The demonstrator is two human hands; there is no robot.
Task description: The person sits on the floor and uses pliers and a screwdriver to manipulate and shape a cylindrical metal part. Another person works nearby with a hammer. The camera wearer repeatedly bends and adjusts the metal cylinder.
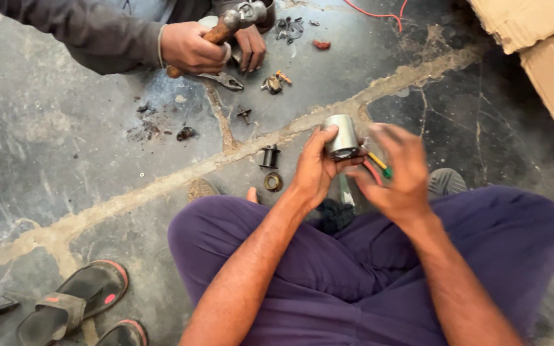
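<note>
Metal cylinder (pixel 342 136), short, silvery and open at its near end, sat clamped in the left hand (pixel 315 168), above the person's crossed legs in purple trousers (pixel 328 269). Coloured wires (pixel 376 165), red, yellow and green, ran out from beneath the cylinder toward the right hand (pixel 400 172).

The floor (pixel 52 141) around the cylinder was dark, worn stone, crossed by a pale cracked seam (pixel 161 186) that passed just behind it. Left of the cylinder, on the floor, stood a small black spool (pixel 269 156) with a brass ring (pixel 273 182) just in front of it. Farther beyond the cylinder lay scattered small metal parts (pixel 273 82) and dark debris. Torn cardboard (pixel 540 57) lay well off to the cylinder's right, and sandals (pixel 75 300) far to its lower left.

The left hand came up from below, thumb and fingers wrapped round the cylinder's wall. The right hand hovered just beside it, palm down, fingers spread and blurred; whether they gripped the wires could not be told.

Beyond the cylinder, another person's hand (pixel 190 48) gripped a wooden-handled hammer (pixel 229 24).
</note>
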